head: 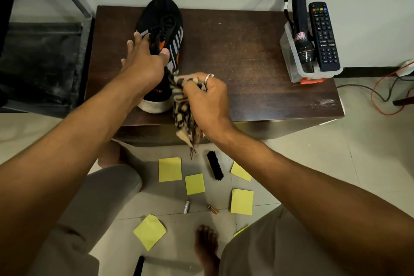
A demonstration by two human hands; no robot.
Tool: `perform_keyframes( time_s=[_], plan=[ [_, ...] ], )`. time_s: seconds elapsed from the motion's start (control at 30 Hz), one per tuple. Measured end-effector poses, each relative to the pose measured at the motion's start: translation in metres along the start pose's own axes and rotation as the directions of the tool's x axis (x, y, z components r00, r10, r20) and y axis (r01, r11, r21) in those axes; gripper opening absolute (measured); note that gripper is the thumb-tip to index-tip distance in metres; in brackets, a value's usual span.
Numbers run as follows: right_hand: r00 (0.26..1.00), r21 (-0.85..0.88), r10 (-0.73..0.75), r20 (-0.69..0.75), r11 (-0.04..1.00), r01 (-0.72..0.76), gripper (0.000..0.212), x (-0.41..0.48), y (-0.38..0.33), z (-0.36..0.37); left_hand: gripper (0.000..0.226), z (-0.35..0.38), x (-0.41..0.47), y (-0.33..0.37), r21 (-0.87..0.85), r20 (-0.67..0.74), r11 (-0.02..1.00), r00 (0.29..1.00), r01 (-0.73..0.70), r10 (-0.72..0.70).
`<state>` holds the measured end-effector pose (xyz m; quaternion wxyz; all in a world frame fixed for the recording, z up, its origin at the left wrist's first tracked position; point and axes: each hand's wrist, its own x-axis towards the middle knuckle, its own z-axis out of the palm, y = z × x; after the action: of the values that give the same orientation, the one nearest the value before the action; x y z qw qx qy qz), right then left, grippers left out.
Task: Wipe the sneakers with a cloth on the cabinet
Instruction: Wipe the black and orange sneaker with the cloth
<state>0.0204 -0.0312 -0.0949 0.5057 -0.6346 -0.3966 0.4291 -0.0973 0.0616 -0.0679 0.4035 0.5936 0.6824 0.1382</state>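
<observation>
A black sneaker with grey stripes, orange accents and a white sole stands on the dark wooden cabinet, toe toward the wall. My left hand lies over its middle, fingers spread along the left side and thumb on the tongue. My right hand grips a bunched tan-and-black patterned cloth against the sneaker's right heel side; the cloth's tail hangs past the cabinet's front edge. Only one sneaker is in view.
A clear plastic bin at the cabinet's right rear holds a black torch and a remote. On the tiled floor lie several yellow sticky notes, a black brush, two batteries and my bare feet. Wires trail at right.
</observation>
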Motion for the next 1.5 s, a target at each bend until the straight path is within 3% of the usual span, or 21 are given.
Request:
perform_keyframes(
  time_s=[0.13,0.3,0.4,0.5,0.6,0.7,0.8,0.97,1.03,1.2,1.37,1.5],
  plan=[
    [0.999,-0.034,-0.013,0.04,0.999,0.015,0.023,-0.004,-0.001,0.007,0.066,0.0,-0.002,0.0,0.007,-0.006,1.0,1.0,0.002,-0.001],
    [0.994,-0.001,0.098,0.052,0.995,-0.098,0.019,-0.001,0.0,0.0,0.067,-0.001,-0.004,0.002,0.018,0.004,1.0,1.0,0.001,-0.001],
    [0.998,0.001,0.058,-0.018,0.998,-0.058,0.019,0.002,0.002,0.002,0.067,-0.001,-0.004,0.004,0.013,0.011,1.0,1.0,0.007,-0.007],
    [1.0,-0.101,-0.011,0.025,0.995,0.013,0.027,0.0,0.001,0.007,0.066,-0.002,-0.006,0.005,0.031,0.003,1.0,1.0,0.007,-0.007],
    [0.998,-0.145,0.03,0.049,0.989,-0.022,0.018,0.012,-0.002,-0.004,0.067,-0.002,-0.006,0.005,0.034,0.005,0.999,1.0,-0.004,0.004],
    [0.999,-0.11,0.036,-0.006,0.993,-0.036,0.023,0.02,0.0,-0.006,0.068,-0.001,-0.004,0.005,0.025,0.004,1.0,1.0,-0.008,0.008],
    [0.999,-0.159,0.012,0.051,0.987,-0.003,0.033,0.015,0.004,0.004,0.065,-0.001,-0.002,0.003,0.028,-0.011,0.999,1.0,-0.016,0.016],
    [0.992,-0.199,0.074,0.105,0.979,-0.052,0.023,0.02,0.0,-0.014,0.064,0.002,0.001,0.001,0.022,-0.023,0.999,0.999,-0.046,0.046],
    [0.996,-0.159,0.069,0.064,0.986,-0.058,0.025,0.026,-0.001,-0.014,0.065,0.003,0.004,0.001,0.02,-0.031,0.999,0.998,-0.051,0.051],
    [0.994,-0.208,-0.003,0.11,0.978,0.026,0.034,0.015,0.002,-0.001,0.064,0.005,0.008,-0.006,0.002,-0.054,0.998,0.996,-0.068,0.068],
    [0.971,-0.228,0.127,0.203,0.97,-0.08,0.026,0.013,-0.008,-0.02,0.062,0.006,0.012,-0.004,0.043,-0.066,0.995,0.993,-0.093,0.096],
    [0.965,-0.266,0.144,0.218,0.96,-0.083,0.025,0.003,-0.009,-0.021,0.063,0.003,0.001,-0.009,-0.105,-0.127,0.989,0.988,-0.103,0.09]
  ],
)
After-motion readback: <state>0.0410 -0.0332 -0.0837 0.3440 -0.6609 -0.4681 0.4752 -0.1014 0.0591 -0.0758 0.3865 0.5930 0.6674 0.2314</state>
